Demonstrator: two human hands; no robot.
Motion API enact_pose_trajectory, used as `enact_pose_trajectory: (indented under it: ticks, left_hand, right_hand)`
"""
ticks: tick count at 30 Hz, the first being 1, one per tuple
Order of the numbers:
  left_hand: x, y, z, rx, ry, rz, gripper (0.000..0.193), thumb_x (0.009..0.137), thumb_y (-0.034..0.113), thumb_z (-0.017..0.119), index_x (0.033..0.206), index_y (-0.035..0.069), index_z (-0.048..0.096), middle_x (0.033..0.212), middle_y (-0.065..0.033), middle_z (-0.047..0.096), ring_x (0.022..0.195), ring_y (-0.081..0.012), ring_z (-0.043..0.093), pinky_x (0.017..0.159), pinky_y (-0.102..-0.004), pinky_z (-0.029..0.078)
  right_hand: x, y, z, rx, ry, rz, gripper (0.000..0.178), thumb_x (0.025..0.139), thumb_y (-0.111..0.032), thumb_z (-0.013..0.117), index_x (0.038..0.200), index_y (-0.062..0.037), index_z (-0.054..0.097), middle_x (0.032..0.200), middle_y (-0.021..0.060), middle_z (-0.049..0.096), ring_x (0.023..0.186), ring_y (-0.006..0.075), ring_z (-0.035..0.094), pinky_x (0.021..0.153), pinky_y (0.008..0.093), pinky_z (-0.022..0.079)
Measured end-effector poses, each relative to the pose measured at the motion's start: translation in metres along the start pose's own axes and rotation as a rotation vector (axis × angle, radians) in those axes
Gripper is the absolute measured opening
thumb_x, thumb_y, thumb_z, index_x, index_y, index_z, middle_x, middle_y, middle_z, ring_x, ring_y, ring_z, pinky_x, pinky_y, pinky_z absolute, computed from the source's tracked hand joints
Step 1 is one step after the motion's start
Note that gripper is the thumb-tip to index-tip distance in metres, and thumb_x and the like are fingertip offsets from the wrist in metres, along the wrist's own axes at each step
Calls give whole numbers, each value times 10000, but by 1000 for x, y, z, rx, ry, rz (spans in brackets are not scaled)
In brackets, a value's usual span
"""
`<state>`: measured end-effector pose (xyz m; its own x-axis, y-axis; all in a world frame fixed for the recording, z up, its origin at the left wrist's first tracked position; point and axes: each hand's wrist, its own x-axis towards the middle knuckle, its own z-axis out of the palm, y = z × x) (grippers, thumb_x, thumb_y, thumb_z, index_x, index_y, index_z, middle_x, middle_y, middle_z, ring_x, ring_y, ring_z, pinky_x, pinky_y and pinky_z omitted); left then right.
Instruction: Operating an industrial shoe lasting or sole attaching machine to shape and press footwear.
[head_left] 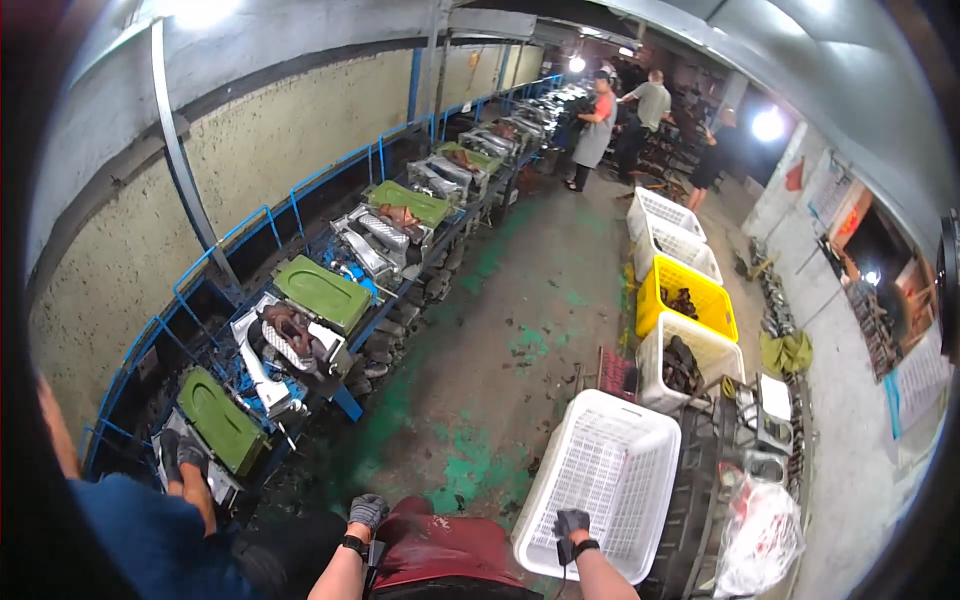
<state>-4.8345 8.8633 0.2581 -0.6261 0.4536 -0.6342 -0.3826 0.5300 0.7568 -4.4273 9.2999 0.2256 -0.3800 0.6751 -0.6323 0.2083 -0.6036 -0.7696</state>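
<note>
Your grey-gloved right hand (572, 522) is loosely curled over the near end of the white, perforated plastic basket (620, 455); I can't tell whether it, or your part-curled grey-gloved left hand (369, 511), holds anything. The basket's raised rim could catch your right wrist if you pull back low. Swinging left might bump the blue-clad co-worker (150, 540). Open green-flecked grey floor (500, 400) lies ahead, between your hands.
</note>
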Motion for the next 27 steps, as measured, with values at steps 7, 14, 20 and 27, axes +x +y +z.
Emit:
enact_pose_trajectory:
  ticks: [7,14,20,27]
  left_hand:
    - [236,207,7,492,-154,225,422,991,392,514,1123,40,705,1181,-215,709,1095,-408,675,940,-491,527]
    - [415,511,-10,327,27,506,397,892,386,660,1103,56,725,1144,-217,693,1087,-414,638,940,-473,522]
    - [563,674,-67,347,511,634,490,920,236,634,1376,68,572,1353,-228,614,1248,-408,588,1050,-465,485]
    - [673,726,-119,641,439,383,413,960,425,607,1159,71,685,1145,-184,701,983,-353,701,820,-472,553]
  right_hand:
    - [262,-107,172,-1011,-409,-456,291,969,-354,628,946,-75,705,827,105,722,723,318,739,609,492,605]
    - [353,-257,341,-940,-413,-343,186,958,-210,586,900,-90,717,812,61,742,732,236,724,596,389,573]
    - [417,-453,586,-1260,-254,-630,243,883,-303,701,862,-61,709,831,186,697,769,358,678,675,466,510]
    - [516,-573,887,-1130,-573,-1061,272,796,-242,799,940,-35,696,891,199,696,853,414,663,767,474,518]
